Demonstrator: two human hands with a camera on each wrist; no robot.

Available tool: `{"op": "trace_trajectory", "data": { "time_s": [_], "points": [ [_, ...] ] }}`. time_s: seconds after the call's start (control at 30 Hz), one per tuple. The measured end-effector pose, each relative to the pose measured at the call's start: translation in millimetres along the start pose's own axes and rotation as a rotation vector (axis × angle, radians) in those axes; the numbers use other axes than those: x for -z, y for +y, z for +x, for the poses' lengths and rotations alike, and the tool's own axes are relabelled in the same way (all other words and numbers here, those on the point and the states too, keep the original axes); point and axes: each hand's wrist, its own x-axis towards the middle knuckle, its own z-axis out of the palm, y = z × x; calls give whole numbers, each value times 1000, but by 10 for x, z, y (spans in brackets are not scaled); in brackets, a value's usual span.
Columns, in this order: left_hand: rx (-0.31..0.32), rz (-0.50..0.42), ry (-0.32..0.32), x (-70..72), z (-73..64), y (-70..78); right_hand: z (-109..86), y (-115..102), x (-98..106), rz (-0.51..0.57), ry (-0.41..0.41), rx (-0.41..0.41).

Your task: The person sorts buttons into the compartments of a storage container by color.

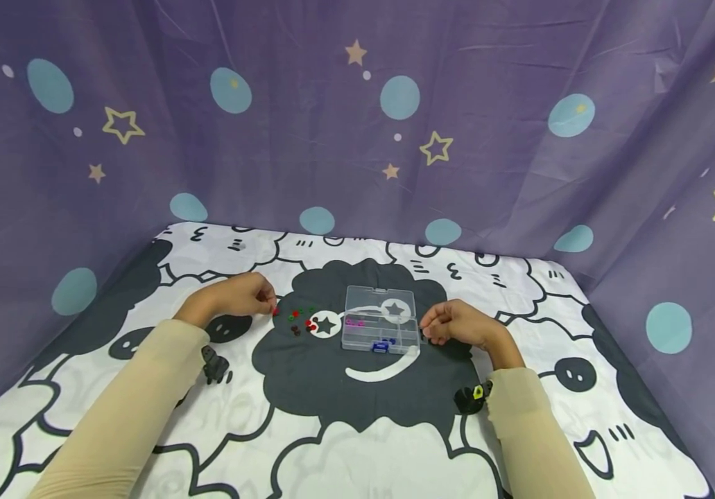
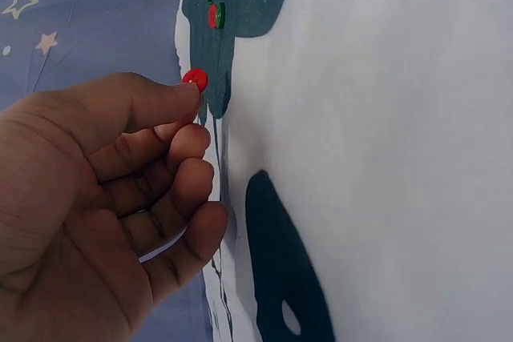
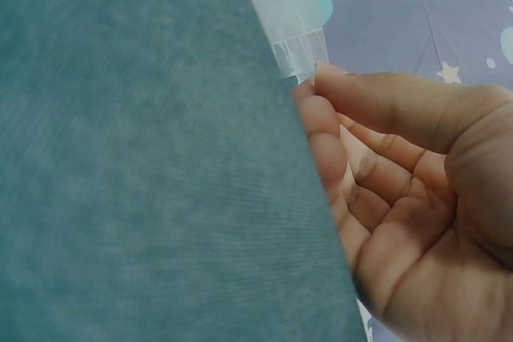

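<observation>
My left hand (image 1: 241, 294) pinches a small red button (image 2: 195, 79) between thumb and forefinger, a little above the cloth; the other fingers curl loosely. To its right lies a loose scatter of red buttons (image 1: 295, 314), green buttons (image 1: 291, 318) and brown buttons (image 1: 296, 330). A clear plastic compartment box (image 1: 363, 338) sits with its lid (image 1: 363, 298) raised at the back. Inside are pink buttons (image 1: 360, 324) and blue pieces (image 1: 391, 341). At the box's right edge is my right hand (image 1: 457, 322), thumb and forefinger close together; whether they pinch the edge is unclear.
A patterned cloth (image 1: 388, 443) with cartoon sheep covers the surface. Behind it and at both sides hangs a purple curtain (image 1: 332, 173) with stars and blue spots. Dark wrist devices (image 1: 213, 365) sit at both sleeves.
</observation>
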Motion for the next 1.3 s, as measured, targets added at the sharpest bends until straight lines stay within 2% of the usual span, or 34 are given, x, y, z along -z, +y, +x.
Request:
{"op": "trace_trajectory", "data": {
  "time_s": [0.23,0.43,0.67,0.83,1.3],
  "points": [
    [-33,-17,-18,-2,41,42,15,32,18,9,0,-2],
    [-60,-28,-14,9,87,139,14,33,15,15,-3,0],
    [-132,-45,-13,-4,128,281,-1,-14,5,-2,6,-8],
    [-150,-51,-19,-18,159,398,-1,-25,2,-6,6,-12],
    [-208,11,-1,-86,283,696,-2,-10,8,-2,1,-10]
  ]
}}
